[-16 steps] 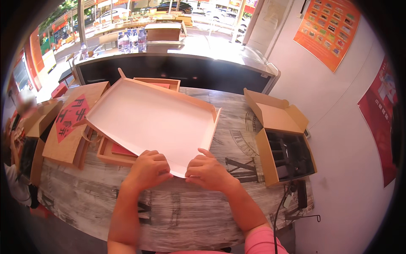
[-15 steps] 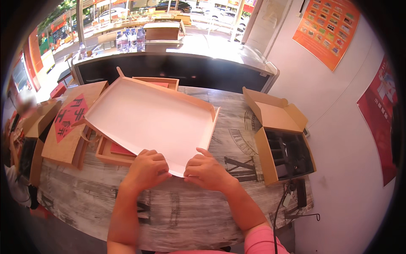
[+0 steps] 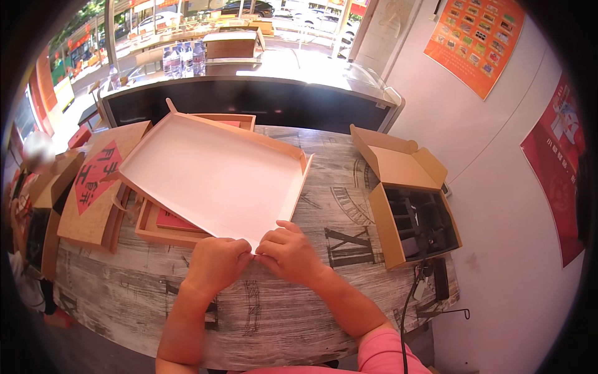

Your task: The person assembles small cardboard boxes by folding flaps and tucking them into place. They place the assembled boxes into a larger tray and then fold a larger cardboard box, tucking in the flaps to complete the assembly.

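A shallow cardboard box lid [image 3: 215, 177], white inside and brown outside, lies tilted with its inner side up. My left hand [image 3: 215, 262] and my right hand [image 3: 289, 254] meet at its near corner, fingers pinched on the folded edge there. The fingertips almost touch and cover the corner itself. Flaps stick up at the lid's far left and right corners. Beneath it, partly hidden, sits a brown cardboard tray [image 3: 144, 229] with a flat red item [image 3: 177, 221] inside.
Left of the lid stands a brown box [image 3: 71, 215] with a red diamond label. On the right, an open carton [image 3: 386, 234] holds black pieces, with a black cable [image 3: 408, 305] hanging nearby. Bottles [image 3: 180, 61] stand on the counter behind. Someone is partly visible at the left edge.
Both hands have drawn closer together at the lid's near corner, covering the edge that showed between them. The whole view has shifted slightly.
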Demonstrator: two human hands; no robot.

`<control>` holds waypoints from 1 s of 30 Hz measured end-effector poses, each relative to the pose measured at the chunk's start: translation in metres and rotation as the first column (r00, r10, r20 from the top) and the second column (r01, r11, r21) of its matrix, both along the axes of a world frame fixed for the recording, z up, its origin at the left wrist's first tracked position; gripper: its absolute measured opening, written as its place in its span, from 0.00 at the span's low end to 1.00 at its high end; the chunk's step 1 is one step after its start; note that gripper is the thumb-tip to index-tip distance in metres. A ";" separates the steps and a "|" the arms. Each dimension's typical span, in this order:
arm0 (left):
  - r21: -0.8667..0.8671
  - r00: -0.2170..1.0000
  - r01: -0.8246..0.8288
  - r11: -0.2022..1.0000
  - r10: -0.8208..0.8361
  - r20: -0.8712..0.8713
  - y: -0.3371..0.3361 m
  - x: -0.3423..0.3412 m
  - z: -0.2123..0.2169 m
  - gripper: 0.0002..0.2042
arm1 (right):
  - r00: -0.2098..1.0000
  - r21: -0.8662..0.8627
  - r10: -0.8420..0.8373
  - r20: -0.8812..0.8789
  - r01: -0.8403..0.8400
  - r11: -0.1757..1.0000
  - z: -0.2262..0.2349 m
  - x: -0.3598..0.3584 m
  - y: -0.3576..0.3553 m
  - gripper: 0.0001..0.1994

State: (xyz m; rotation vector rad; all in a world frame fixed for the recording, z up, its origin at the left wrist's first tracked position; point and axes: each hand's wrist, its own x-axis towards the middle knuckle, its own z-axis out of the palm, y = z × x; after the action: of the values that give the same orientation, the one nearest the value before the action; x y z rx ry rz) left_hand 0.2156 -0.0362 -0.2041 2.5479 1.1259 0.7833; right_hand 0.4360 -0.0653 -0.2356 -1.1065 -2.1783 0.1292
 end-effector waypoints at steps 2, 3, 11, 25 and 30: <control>-0.020 1.000 0.003 1.000 -0.002 0.005 0.000 0.000 -0.001 0.04 | 1.000 -0.004 0.014 -0.004 -0.014 1.000 0.000 -0.001 0.000 0.05; -0.034 1.000 0.006 0.999 -0.005 0.019 0.000 0.000 -0.004 0.04 | 1.000 -0.007 0.022 -0.005 -0.022 1.000 0.000 -0.002 -0.001 0.04; -0.040 0.994 0.105 0.994 -0.105 0.022 0.004 -0.007 -0.006 0.03 | 0.996 -0.008 0.074 0.058 -0.074 0.997 0.003 0.000 -0.001 0.03; -0.006 0.990 0.022 1.000 -0.022 -0.142 0.001 -0.033 0.015 0.13 | 0.989 -0.038 0.132 0.061 -0.130 0.991 0.018 -0.008 0.001 0.08; -0.098 0.996 0.004 0.995 -0.013 -0.093 0.000 -0.037 0.027 0.16 | 0.994 -0.050 0.101 0.049 -0.098 0.994 0.021 0.004 -0.005 0.14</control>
State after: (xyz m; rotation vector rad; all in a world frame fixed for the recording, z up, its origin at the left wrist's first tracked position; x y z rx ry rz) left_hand 0.1789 -0.0362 -0.1772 2.5290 1.1513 0.5961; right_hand 0.4395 -0.0704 -0.2150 -1.0379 -2.2879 0.1993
